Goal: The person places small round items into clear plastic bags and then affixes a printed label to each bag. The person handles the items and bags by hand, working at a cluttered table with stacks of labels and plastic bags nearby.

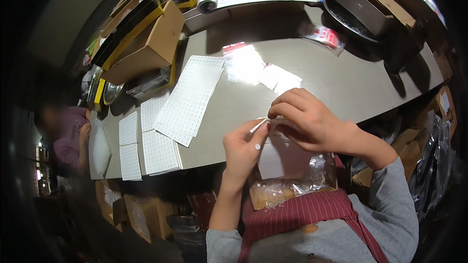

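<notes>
Two hands: meet just below frame centre, at the near edge of the grey bench.
White sheet: a small white sheet sits between the hands, over a clear plastic bag on the lap.
Left hand grip: narrow, pinching a thin white strip.
Right hand grip: fingertips closed on the sheet's top edge.
Further out: white dotted sheets lie left of centre; cardboard boxes upper left.

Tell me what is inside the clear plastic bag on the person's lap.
Inside the clear plastic bag lie many small white round pieces, over something brownish. A white sheet held above covers the bag's upper part, so what lies there cannot be seen.
</notes>
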`<state>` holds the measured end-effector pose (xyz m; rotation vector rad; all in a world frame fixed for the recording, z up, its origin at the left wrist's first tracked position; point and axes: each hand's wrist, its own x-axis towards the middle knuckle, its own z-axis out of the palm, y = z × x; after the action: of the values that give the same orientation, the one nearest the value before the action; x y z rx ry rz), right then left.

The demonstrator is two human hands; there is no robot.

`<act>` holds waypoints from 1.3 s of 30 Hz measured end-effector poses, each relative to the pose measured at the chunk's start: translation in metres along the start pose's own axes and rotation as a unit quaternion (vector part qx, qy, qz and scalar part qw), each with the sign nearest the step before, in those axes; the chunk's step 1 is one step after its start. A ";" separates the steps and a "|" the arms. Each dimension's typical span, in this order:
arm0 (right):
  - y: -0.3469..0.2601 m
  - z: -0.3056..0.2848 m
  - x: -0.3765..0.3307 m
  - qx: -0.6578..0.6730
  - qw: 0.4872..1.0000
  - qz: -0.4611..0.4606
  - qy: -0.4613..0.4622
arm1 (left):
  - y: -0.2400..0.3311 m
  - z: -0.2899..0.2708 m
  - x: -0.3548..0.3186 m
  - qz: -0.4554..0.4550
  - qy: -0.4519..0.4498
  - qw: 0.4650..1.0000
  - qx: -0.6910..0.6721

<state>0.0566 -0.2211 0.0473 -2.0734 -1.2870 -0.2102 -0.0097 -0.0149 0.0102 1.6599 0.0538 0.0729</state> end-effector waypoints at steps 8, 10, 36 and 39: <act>-0.016 0.020 0.007 0.027 0.997 -0.069 -0.016 | -0.005 -0.002 0.006 0.016 -0.021 1.000 0.011; -0.013 0.020 0.007 0.035 0.997 -0.065 -0.020 | -0.008 -0.001 0.007 0.031 -0.014 0.999 0.032; 0.124 -0.042 0.082 -0.062 0.933 0.149 -0.320 | -0.008 -0.002 0.010 -0.008 -0.017 1.000 0.021; 0.124 -0.042 0.098 -0.156 0.897 0.227 -0.345 | -0.008 -0.004 0.007 -0.009 -0.008 1.000 0.025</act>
<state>0.2188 -0.2102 0.0670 -2.8011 -1.1329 0.6246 -0.0035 -0.0093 0.0025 1.7099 0.0591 0.0444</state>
